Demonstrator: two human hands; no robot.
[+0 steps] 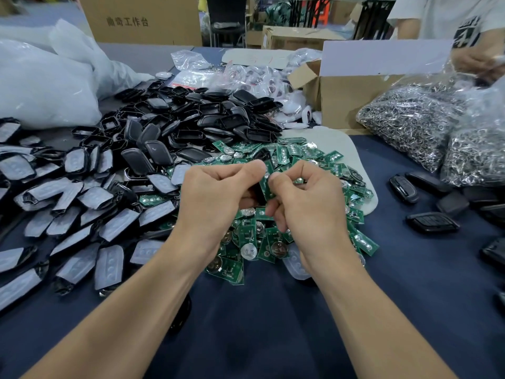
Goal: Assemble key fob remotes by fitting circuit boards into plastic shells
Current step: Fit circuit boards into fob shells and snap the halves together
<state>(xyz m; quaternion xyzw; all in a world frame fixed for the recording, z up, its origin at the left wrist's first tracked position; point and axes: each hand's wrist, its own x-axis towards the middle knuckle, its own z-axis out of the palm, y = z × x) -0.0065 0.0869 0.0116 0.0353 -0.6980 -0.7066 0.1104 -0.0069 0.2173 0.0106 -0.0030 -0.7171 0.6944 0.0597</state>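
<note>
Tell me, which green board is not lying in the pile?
The circuit board pinched between the left hand and right hand. It is held up; the others lie loose in the pile.

Open cardboard box (pixel 352 97) beside clear bags of metal rings (pixel 410 124), white plastic sack (pixel 41 86) at far left.

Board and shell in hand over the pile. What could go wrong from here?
1. The right hand pinches the green rectangular circuit board against the black plastic shell in the grip of the left hand, directly above the heap of loose green boards; a slip likely loses it among lookalikes.
2. Fingers hide most of the shell, so misalignment could go unseen and pressing might stress the board.
</note>
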